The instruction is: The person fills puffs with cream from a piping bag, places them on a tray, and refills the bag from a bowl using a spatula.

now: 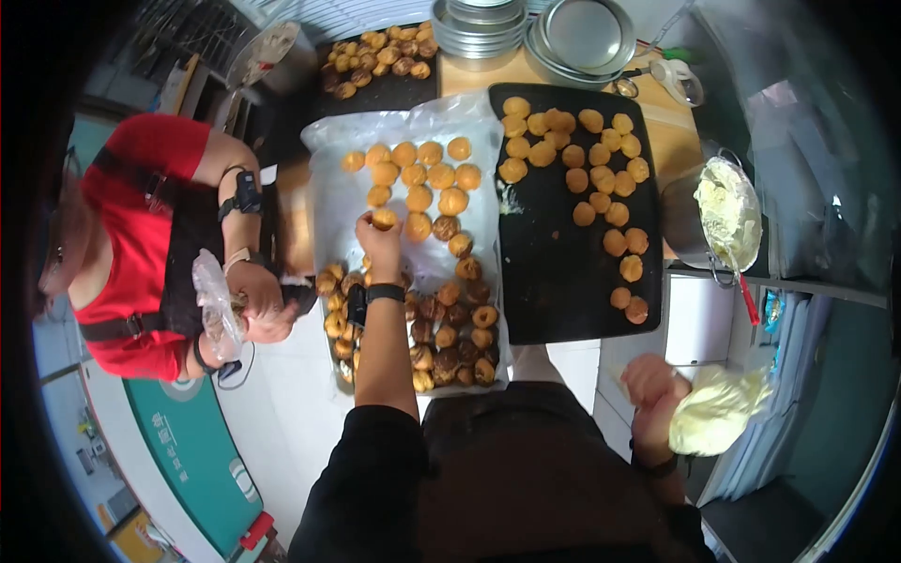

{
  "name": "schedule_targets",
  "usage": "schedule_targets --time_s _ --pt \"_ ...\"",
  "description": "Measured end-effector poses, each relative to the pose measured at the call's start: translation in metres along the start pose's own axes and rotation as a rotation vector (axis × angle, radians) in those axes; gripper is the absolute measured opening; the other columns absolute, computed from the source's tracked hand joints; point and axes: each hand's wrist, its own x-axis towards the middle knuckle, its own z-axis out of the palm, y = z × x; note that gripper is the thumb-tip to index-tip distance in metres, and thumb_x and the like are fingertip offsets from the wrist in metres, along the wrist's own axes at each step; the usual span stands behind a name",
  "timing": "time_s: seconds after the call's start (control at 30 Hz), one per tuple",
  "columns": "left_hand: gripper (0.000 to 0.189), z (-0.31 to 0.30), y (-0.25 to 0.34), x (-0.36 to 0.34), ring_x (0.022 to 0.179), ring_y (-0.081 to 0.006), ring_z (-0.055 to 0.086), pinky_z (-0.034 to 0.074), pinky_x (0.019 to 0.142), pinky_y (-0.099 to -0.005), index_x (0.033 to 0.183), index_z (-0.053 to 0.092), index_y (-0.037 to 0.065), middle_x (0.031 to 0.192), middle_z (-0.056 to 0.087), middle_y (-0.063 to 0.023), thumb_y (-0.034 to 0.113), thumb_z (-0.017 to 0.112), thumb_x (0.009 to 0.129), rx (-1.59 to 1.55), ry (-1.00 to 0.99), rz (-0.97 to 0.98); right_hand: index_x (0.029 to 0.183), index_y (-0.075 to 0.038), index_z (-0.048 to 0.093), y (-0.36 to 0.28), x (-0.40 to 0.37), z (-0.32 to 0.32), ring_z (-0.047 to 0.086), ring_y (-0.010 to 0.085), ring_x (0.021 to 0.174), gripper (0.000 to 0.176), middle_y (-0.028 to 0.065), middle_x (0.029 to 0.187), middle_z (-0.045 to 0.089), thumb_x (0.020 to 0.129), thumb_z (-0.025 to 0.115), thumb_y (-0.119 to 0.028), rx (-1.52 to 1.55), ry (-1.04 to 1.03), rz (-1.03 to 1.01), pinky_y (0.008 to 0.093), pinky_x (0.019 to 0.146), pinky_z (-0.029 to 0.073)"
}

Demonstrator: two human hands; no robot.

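My left hand (380, 246) reaches over the paper-lined tray (328, 178), its fingers closed on a round golden cream puff (384, 217). Further puffs stand in loose rows beyond it, and browner puffs (446, 314), some with dark tops, crowd the near half of the tray under my forearm. Off to the right, past the black tray's near corner, my right hand (655, 392) is wrapped around a piping bag (718, 411) filled with pale yellow cream. The bag's tip is hidden or too small to make out.
A black baking tray (554, 272) beside the lined one carries several puffs. Right of it stands a metal pot of cream (727, 211) with a red-handled tool (749, 298). Metal pans (582, 38) are stacked behind. At left, a co-worker in red (141, 235) holds a plastic bag (214, 300).
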Motion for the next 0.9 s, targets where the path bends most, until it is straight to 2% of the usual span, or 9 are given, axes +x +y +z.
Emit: schedule_targets --time_s 0.1,0.13,0.27,0.3,0.4,0.67,0.73,0.8,0.9 --pt "0.061 0.012 0.036 -0.003 0.108 -0.0347 0.046 0.035 0.096 -0.0434 0.114 0.051 -0.001 0.113 0.052 -0.0191 0.023 0.08 0.065 0.348 0.009 -0.157 0.06 -0.01 0.031 0.003 -0.008 -0.004 0.038 0.0178 0.052 0.051 0.0027 0.054 0.035 0.094 0.042 -0.046 -0.001 0.072 0.062 0.0319 0.054 0.037" --pt "0.055 0.022 0.042 -0.008 0.103 -0.0356 0.048 0.037 0.094 -0.0434 0.112 0.053 0.0 0.108 0.053 -0.0208 0.02 0.077 0.066 0.291 0.188 0.051 0.059 -0.01 0.031 0.005 -0.01 -0.007 0.038 0.0179 0.052 0.051 0.0027 0.055 0.035 0.094 0.043 -0.045 -0.009 0.095 0.096 0.0319 0.053 0.038" --pt "0.025 0.06 0.126 -0.033 0.092 -0.0323 0.056 0.044 0.084 -0.0398 0.096 0.062 0.003 0.096 0.06 -0.015 0.008 0.067 0.072 -0.112 -0.153 0.445 0.059 -0.01 0.031 0.027 -0.019 -0.019 0.038 0.0178 0.051 0.052 0.0035 0.056 0.036 0.095 0.041 -0.046 0.081 0.172 0.174 0.0314 0.054 0.038" --pt "0.032 0.078 0.14 -0.038 0.1 -0.0333 0.054 0.043 0.087 -0.0401 0.102 0.06 0.004 0.103 0.059 -0.0159 0.009 0.068 0.072 -0.123 -0.355 0.417 0.06 -0.009 0.032 0.034 -0.022 -0.021 0.039 0.0181 0.052 0.052 0.004 0.056 0.037 0.096 0.039 -0.046 0.051 0.177 0.166 0.0315 0.055 0.038" --pt "0.05 0.122 0.178 -0.046 0.108 -0.0308 0.05 0.04 0.092 -0.0397 0.115 0.053 0.006 0.112 0.056 -0.0134 0.015 0.073 0.07 0.111 -0.332 0.619 0.062 -0.008 0.034 0.033 -0.018 -0.021 0.039 0.0185 0.052 0.051 0.004 0.057 0.038 0.096 0.038 -0.046 -0.035 0.177 0.142 0.0317 0.055 0.038" --pt "0.036 0.135 0.196 -0.066 0.091 -0.0253 0.055 0.045 0.079 -0.0387 0.107 0.057 0.007 0.1 0.06 -0.0075 0.016 0.069 0.075 0.223 -0.242 0.427 0.063 -0.008 0.035 0.03 -0.005 -0.051 0.04 0.0185 0.052 0.05 0.004 0.057 0.038 0.097 0.038 -0.044 -0.067 0.103 -0.024 0.0323 0.055 0.039" --pt "0.03 0.099 0.217 -0.086 0.096 -0.0216 0.057 0.047 0.082 -0.0344 0.112 0.055 0.006 0.105 0.06 -0.0068 0.016 0.062 0.085 -0.916 -0.822 -0.487 0.063 -0.008 0.036 0.027 0.007 -0.059 0.042 0.0195 0.055 0.05 0.004 0.058 0.04 0.097 0.035 -0.045 -0.051 0.105 0.034 0.0337 0.056 0.041" --pt "0.036 0.036 0.247 -0.113 0.109 -0.0208 0.055 0.047 0.09 -0.0319 0.127 0.046 0.004 0.116 0.057 -0.0103 0.013 0.051 0.092 -1.463 -1.144 -0.737 0.062 -0.009 0.036 0.029 0.025 -0.061 0.048 0.0209 0.06 0.051 0.004 0.06 0.042 0.097 0.032 -0.046 -0.029 0.005 0.053 0.0365 0.065 0.044" --pt "0.048 -0.048 0.289 -0.151 0.113 -0.0245 0.053 0.045 0.092 -0.0337 0.139 0.029 0.003 0.131 0.044 -0.0153 0.012 0.042 0.094 -1.296 -1.157 -0.547 0.062 -0.01 0.035 0.021 0.068 -0.045 0.054 0.0214 0.065 0.052 0.0027 0.06 0.044 0.098 0.029 -0.047 -0.117 -0.101 -0.303 0.0453 0.082 0.045"
